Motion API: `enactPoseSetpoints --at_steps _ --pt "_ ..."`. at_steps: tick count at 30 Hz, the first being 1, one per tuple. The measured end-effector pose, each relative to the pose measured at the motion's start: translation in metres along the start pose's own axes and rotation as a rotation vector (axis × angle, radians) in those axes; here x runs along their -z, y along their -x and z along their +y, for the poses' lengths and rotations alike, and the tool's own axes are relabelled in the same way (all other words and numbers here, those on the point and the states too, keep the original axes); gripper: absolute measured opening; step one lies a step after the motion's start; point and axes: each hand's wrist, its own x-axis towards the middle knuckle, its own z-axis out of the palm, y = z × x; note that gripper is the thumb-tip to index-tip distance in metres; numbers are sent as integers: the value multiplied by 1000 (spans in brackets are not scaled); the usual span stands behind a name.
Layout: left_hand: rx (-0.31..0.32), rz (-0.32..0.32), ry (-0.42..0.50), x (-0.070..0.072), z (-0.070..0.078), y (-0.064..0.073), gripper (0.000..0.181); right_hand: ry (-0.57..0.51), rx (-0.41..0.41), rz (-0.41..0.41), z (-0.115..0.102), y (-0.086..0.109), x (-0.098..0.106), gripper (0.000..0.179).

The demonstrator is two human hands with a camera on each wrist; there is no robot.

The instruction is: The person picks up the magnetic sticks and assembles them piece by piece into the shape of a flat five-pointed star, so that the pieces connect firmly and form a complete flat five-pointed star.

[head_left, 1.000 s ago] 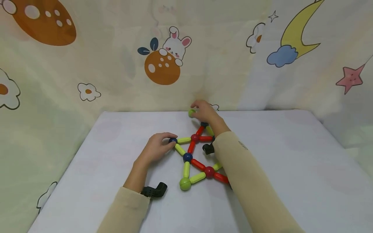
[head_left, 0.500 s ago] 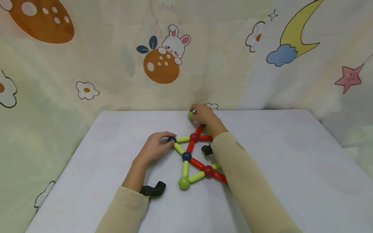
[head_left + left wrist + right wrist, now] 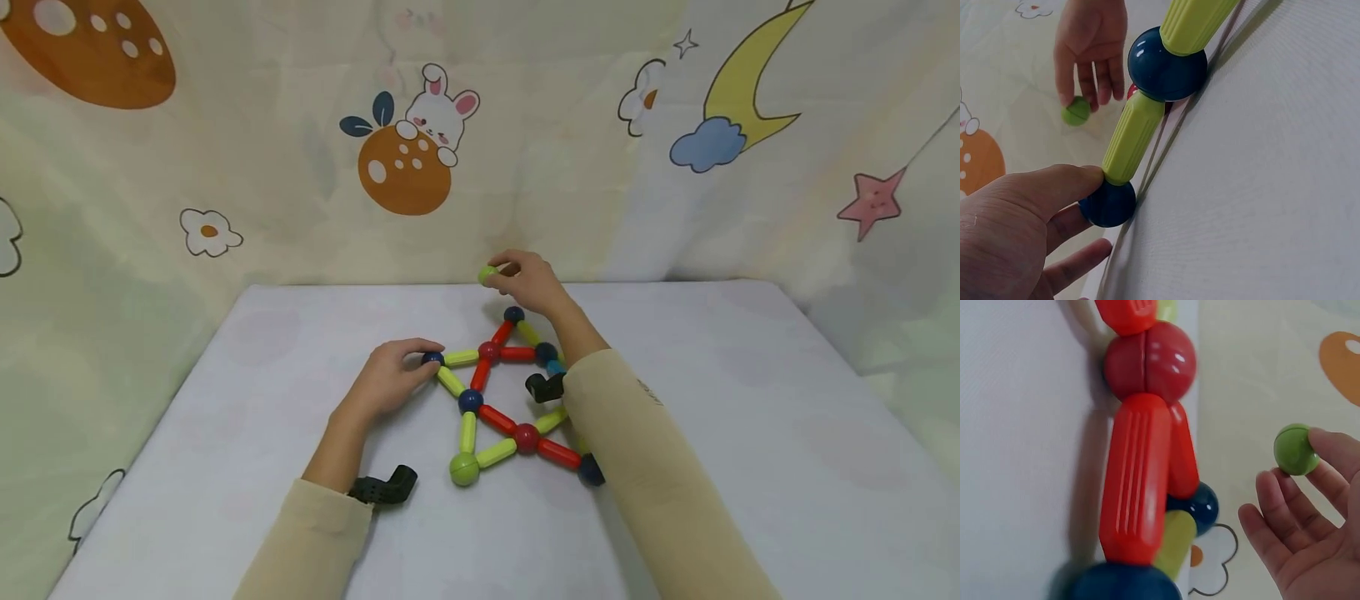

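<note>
A magnetic stick-and-ball frame lies on the white table, made of red rods [image 3: 517, 354] and lime-green rods [image 3: 468, 433] joined by balls. My left hand [image 3: 388, 379] pinches the dark blue ball [image 3: 1109, 205] at its left corner between thumb and fingers. Above the far end, my right hand [image 3: 534, 283] holds a loose green ball [image 3: 1295, 450] by thumb and fingertips, apart from the frame. Beneath that hand is the far dark blue ball [image 3: 513, 314]. Another green ball [image 3: 464, 469] forms the near corner. My right sleeve hides part of the frame's right side.
A cartoon-printed cloth [image 3: 285, 167] hangs behind the far edge of the white table [image 3: 210, 467]. Each wrist wears a black camera mount; the left mount [image 3: 386, 486] sits near the tabletop and the right mount [image 3: 545, 387] is over the frame.
My right hand dips slightly toward the frame's far end, then rises with the green ball, uncovering the far dark blue ball. My left hand keeps its hold on the corner ball.
</note>
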Motion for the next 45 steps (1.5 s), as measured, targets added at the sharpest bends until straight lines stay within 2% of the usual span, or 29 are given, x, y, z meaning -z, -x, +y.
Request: enactPoseSetpoints --at_steps 7,10,17,25,34,45 --pt "-18 5 3 1 0 0 32 -132 23 -9 3 15 14 45" --pt "-26 6 2 1 0 0 32 -157 30 -12 4 23 19 44" --pt "-20 9 -1 0 -1 0 32 -144 29 -22 9 42 30 43" --pt "-23 6 6 -1 -3 0 33 -12 61 -10 23 60 41 44" --pt "-37 9 7 -1 -6 -1 33 -58 52 3 41 79 51 42" --pt "-22 -1 15 -1 -4 0 34 -15 -35 18 69 102 64 45"
